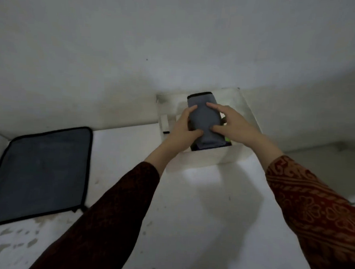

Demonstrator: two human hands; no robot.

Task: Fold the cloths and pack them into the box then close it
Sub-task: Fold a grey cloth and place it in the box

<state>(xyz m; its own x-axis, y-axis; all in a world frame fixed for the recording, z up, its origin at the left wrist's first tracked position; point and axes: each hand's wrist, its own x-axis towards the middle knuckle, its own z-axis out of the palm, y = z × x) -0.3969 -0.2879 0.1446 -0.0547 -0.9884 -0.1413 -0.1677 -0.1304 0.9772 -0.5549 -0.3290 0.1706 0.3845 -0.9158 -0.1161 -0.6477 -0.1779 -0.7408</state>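
A folded grey cloth (204, 117) with a black hem lies over the open white box (210, 156) at the back of the table. My left hand (183, 130) grips its left side, thumb on top. My right hand (232, 123) holds its right side, fingers spread over the top. Under the folded cloth, darker cloth and a bit of green show inside the box. The box's lid (244, 105) stands open against the wall. A second grey cloth (36, 174) with black trim lies flat and unfolded at the left of the table.
The white table (188, 217) has chipped paint near its front left. A pale wall (135, 50) rises directly behind the box. A small white flap (164, 122) sticks out from the box's left side.
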